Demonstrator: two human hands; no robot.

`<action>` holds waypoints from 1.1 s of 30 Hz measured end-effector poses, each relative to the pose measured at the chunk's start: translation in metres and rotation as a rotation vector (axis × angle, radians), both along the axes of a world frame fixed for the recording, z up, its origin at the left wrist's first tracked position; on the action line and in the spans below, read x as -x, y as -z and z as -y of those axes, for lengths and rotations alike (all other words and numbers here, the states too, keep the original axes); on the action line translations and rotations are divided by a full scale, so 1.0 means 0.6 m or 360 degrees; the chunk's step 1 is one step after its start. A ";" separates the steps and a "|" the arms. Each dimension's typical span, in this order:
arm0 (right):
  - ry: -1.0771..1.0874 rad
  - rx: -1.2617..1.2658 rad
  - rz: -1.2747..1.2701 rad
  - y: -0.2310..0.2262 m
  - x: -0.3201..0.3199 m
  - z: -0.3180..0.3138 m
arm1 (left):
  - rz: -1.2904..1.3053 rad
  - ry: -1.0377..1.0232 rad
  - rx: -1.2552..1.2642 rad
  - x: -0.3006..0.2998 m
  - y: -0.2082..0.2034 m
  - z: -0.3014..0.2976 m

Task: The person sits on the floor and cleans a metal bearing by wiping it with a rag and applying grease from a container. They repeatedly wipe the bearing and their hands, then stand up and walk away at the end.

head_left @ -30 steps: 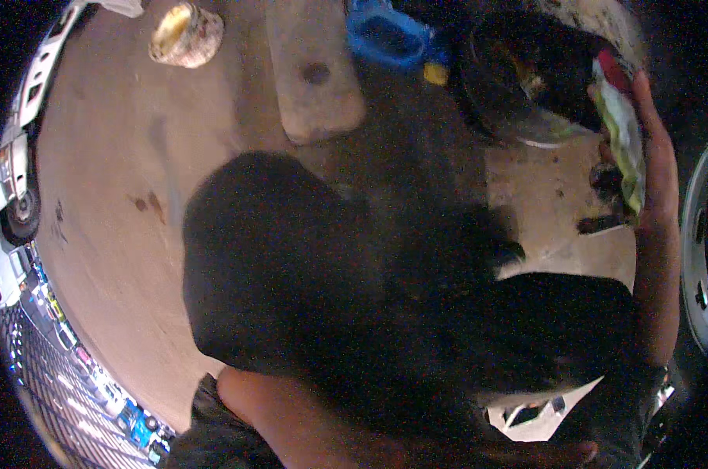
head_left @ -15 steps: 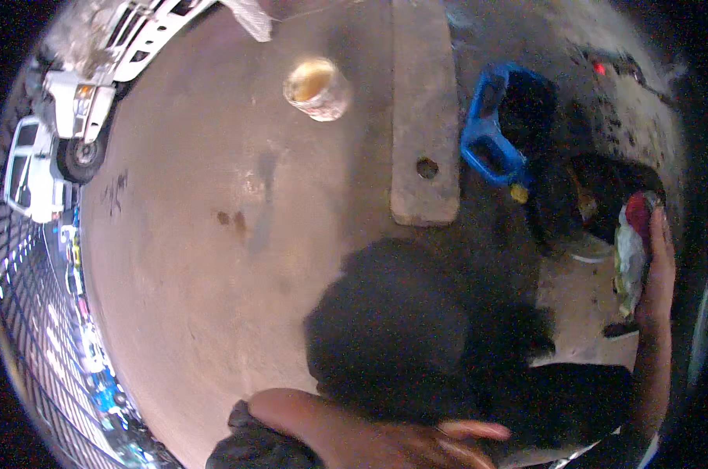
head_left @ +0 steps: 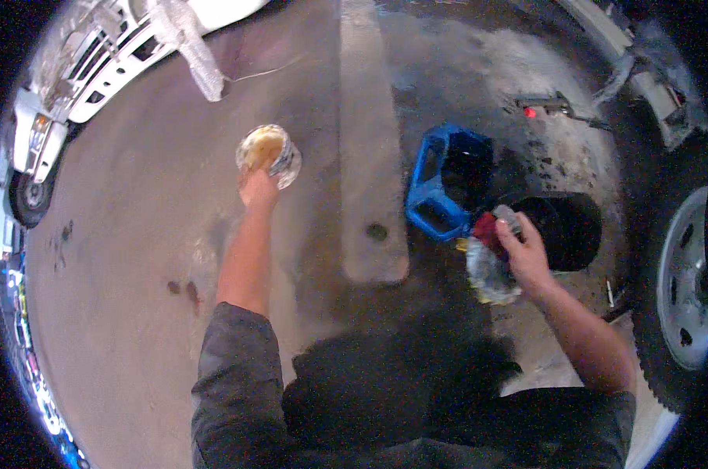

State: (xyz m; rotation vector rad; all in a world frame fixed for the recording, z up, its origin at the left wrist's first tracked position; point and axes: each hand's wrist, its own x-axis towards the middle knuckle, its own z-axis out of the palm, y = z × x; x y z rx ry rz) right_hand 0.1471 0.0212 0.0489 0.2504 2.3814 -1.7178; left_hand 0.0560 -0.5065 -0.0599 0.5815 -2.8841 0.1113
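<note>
My left hand [head_left: 259, 187] reaches forward to a small whitish tub [head_left: 289, 166] with a yellowish inside. The hand overlaps the tub's near rim, and its fingertips blend with the contents, so their grip is unclear. On the other side, my right hand [head_left: 530, 254] is closed round a crumpled red and whitish bundle [head_left: 491, 270], perhaps cloth or plastic. That bundle hangs beside a blue plastic frame-like object [head_left: 432, 195] and a black rounded container [head_left: 581, 230]. A small yellow thing [head_left: 461, 245] shows partly at the blue object's lower corner.
A long flat board or slab [head_left: 370, 156] with a round hole lies between my arms. At the right stands a large vehicle wheel [head_left: 686, 273]. A white vehicle [head_left: 104, 86] is at the far left. A tool with a red light [head_left: 530, 112] lies at the far right.
My left hand has swung from low by my body forward to the tub. My right hand has come inward from the right edge with the bundle. The view has turned to the right.
</note>
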 end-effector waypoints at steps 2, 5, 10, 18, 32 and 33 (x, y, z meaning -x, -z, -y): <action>0.0044 0.0453 0.0167 0.007 -0.001 0.026 | 0.0142 -0.0128 -0.0078 0.020 0.030 -0.008; 0.0131 0.1060 0.0808 -0.031 -0.014 0.058 | 0.0168 -0.0020 -0.0127 0.006 -0.010 -0.036; 0.0053 0.1044 0.0732 -0.037 -0.014 0.127 | -0.0103 0.0170 -0.0135 -0.024 0.001 -0.014; -0.0151 0.0754 0.0313 0.036 -0.028 0.188 | 0.0106 0.0438 -0.0019 -0.091 0.002 0.032; -0.0284 0.0720 0.0383 0.067 -0.063 0.210 | -0.0089 0.0547 -0.0085 -0.277 0.042 -0.196; -0.0332 0.0763 0.0414 0.050 -0.063 0.215 | -0.0063 0.0524 -0.0111 -0.288 0.022 -0.199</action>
